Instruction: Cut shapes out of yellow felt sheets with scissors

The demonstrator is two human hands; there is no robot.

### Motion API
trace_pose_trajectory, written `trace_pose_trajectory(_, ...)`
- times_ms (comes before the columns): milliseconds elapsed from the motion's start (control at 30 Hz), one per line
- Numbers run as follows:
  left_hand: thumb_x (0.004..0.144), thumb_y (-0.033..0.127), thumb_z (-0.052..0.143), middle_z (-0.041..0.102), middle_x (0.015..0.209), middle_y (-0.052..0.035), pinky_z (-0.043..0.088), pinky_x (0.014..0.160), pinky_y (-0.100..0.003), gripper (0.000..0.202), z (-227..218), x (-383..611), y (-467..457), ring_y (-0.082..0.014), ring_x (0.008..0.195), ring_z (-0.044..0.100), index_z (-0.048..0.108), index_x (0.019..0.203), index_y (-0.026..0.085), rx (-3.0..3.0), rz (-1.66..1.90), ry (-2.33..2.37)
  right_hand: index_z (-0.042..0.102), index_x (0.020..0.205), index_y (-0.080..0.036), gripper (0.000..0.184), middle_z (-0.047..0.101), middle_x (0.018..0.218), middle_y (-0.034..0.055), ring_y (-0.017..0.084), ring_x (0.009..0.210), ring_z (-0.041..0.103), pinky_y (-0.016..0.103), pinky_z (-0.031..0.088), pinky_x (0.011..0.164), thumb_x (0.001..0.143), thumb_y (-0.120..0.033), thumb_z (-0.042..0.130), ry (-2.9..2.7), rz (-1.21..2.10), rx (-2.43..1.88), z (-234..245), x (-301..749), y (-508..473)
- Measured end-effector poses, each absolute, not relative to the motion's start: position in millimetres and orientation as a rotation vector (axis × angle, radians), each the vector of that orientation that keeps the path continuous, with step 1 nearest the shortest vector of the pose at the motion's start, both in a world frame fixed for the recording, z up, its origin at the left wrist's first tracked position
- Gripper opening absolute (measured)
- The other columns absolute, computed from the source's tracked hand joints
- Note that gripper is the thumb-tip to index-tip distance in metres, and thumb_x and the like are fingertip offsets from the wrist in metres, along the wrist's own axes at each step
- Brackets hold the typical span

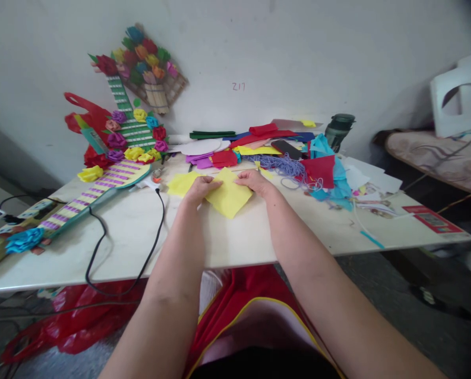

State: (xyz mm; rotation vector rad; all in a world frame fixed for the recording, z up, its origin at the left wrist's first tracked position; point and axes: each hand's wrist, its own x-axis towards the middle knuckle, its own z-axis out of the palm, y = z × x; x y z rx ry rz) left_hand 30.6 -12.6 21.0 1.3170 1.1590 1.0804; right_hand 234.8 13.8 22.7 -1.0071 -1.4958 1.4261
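Observation:
Between my two hands a square of yellow crepe paper point(230, 196) is held up just over the table, one corner pointing toward me. My left hand point(199, 190) is closed, its thumb pressed on the paper's left side. On the other side, my right hand point(256, 182) pinches the paper near its right upper edge with thumb and fingers. More yellow paper point(182, 182) lies flat on the table just left of my left hand. Whether the held square is one layer or more, I cannot tell.
Coloured paper sheets point(259, 138), purple yarn point(277, 164) and a dark phone point(286, 149) crowd the back. A dark bottle point(339, 131) stands behind them. At left are flower-covered striped cutouts point(134, 134) and a black cable point(162, 210) hanging over the table's front edge point(235, 263).

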Motion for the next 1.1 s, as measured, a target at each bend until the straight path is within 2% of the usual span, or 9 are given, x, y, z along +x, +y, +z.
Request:
trace_pose_trajectory(200,0.05,0.037,0.082,0.069,0.067,-0.0056,0.048,0.053,-0.025,0.036,23.0,30.0,-13.9,-0.0167,0.056,0.063,0.067,0.072,0.012,1.298,1.05,1.101,0.068,0.066,-0.014,0.012,0.069,0.062,0.0005,0.012,0.056,0.061,0.023,0.049,0.06,0.057,-0.015,0.076,-1.424,1.454,-0.989,25.9,233.7,11.5)
trace_pose_trajectory(367,0.053,0.031,0.081,0.071,0.074,-0.0056,0.052,0.063,-0.028,0.043,24.9,29.0,-14.4,-0.017,0.063,0.065,0.07,0.09,0.013,1.246,1.075,0.908,0.073,0.079,-0.015,0.022,0.072,0.072,0.0018,0.013,0.064,0.064,0.028,0.051,0.072,0.057,-0.011,0.072,-1.347,1.526,-0.9,27.6,237.0,10.7)
trace_pose_trajectory(500,0.056,0.027,0.077,0.071,0.076,-0.0062,0.052,0.065,-0.028,0.041,25.8,28.4,-14.3,-0.0171,0.065,0.066,0.07,0.095,0.013,1.194,1.128,0.895,0.074,0.078,-0.016,0.022,0.072,0.073,0.0031,0.014,0.067,0.064,0.03,0.05,0.076,0.059,-0.01,0.066,-1.317,1.554,-0.851,29.5,239.0,9.3)
trace_pose_trajectory(933,0.057,0.02,0.062,0.064,0.062,-0.0025,0.045,0.054,-0.024,0.028,28.5,32.6,-12.2,-0.0139,0.056,0.059,0.071,0.082,0.012,1.199,1.171,0.951,0.074,0.07,-0.016,0.018,0.068,0.065,0.0014,0.013,0.06,0.059,0.027,0.046,0.066,0.058,-0.013,0.062,-1.384,1.417,-0.859,28.4,237.8,12.3)
trace_pose_trajectory(1100,0.062,0.034,0.064,0.065,0.066,-0.0032,0.045,0.053,-0.025,0.035,30.2,33.9,-16.0,-0.0148,0.058,0.059,0.07,0.088,0.012,1.204,1.179,0.927,0.072,0.069,-0.017,0.017,0.067,0.063,0.0004,0.014,0.058,0.057,0.027,0.045,0.062,0.058,-0.015,0.059,-1.397,1.418,-0.866,29.0,235.7,10.8)
